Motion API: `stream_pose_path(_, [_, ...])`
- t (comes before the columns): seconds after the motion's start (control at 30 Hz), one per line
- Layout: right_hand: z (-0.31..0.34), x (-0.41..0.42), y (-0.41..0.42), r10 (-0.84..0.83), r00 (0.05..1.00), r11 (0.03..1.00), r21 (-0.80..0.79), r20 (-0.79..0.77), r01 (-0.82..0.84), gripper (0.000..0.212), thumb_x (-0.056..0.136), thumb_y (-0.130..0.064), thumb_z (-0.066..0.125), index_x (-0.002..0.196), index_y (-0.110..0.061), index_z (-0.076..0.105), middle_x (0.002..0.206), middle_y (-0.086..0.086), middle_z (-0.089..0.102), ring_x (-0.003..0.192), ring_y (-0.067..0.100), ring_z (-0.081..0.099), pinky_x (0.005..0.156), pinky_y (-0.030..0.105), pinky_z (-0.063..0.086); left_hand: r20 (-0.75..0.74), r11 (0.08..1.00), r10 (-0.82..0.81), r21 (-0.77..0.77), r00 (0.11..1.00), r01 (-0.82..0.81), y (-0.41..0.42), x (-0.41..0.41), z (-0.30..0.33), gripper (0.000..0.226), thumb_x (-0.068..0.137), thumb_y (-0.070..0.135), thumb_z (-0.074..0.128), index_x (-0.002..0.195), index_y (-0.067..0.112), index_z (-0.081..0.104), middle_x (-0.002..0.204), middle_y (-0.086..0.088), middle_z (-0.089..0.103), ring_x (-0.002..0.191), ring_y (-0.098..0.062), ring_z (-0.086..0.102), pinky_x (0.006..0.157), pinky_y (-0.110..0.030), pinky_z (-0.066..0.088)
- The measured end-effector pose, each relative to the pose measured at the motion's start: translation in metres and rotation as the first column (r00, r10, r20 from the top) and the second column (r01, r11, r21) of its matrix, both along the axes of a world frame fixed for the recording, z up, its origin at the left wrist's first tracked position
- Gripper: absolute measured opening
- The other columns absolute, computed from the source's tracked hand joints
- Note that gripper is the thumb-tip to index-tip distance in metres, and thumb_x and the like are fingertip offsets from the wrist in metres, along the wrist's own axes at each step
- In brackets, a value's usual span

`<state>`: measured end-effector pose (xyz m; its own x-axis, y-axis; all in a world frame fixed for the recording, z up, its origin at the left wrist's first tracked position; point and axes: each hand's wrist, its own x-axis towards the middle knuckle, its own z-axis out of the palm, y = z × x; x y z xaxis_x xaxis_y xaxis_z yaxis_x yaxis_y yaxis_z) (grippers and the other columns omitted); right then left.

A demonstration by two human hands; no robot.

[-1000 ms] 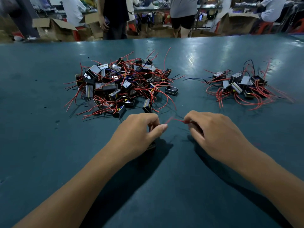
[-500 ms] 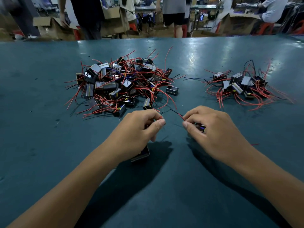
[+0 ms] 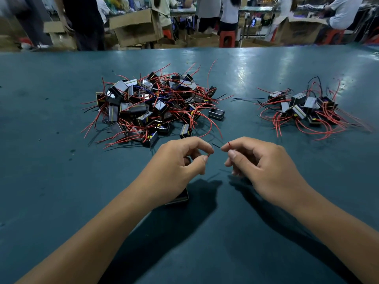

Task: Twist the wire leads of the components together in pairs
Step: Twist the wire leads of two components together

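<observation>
Since a moment ago both hands have lifted and drawn slightly apart, the wire ends now clear of each other. My left hand (image 3: 180,167) pinches a red lead (image 3: 208,155) at its tip, a boxy black component (image 3: 178,198) tucked beneath the palm; my right hand (image 3: 264,169) pinches another red lead (image 3: 228,143) just beside it. Both sit nearer me than the big tangled pile (image 3: 155,107) on the teal counter (image 3: 61,181). These leads look thin, light and springy, so I'd judge gripping close to the bare tips best. A smaller pile (image 3: 305,109) lies right of the big one.
</observation>
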<state>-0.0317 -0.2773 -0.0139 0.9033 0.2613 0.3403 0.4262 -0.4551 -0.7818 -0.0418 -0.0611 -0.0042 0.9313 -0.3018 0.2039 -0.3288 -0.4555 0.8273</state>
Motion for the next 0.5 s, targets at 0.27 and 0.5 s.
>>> stream_pose_path(0.27, [0.0016,-0.0024,0.0020,0.024,0.995,0.994,0.106,-0.093,-0.015,0.014,0.096,-0.015,0.062,0.093,-0.028,0.066,0.076,-0.002,0.073,0.065,0.013,0.071,0.067,0.026,0.059,0.017,1.000,0.015,-0.011,1.000,-0.014,-0.0013,-0.0023,0.0013,0.014,0.098,0.020,0.058,0.094,0.031,0.064,0.074,0.003,0.068,0.045,-0.013,0.039,0.044,-0.027,0.035])
stream_pose_path(0.5, [0.0028,-0.0037,0.0068,0.035,0.993,0.989,0.145,-0.117,-0.018,0.013,0.094,-0.011,0.063,0.094,-0.023,0.070,0.074,-0.001,0.073,0.057,0.012,0.065,0.056,0.016,0.047,0.052,0.999,-0.030,-0.013,0.998,0.031,-0.0028,-0.0003,-0.0042,0.005,0.095,0.031,0.060,0.092,0.032,0.064,0.076,0.008,0.069,0.046,-0.013,0.043,0.045,-0.026,0.042])
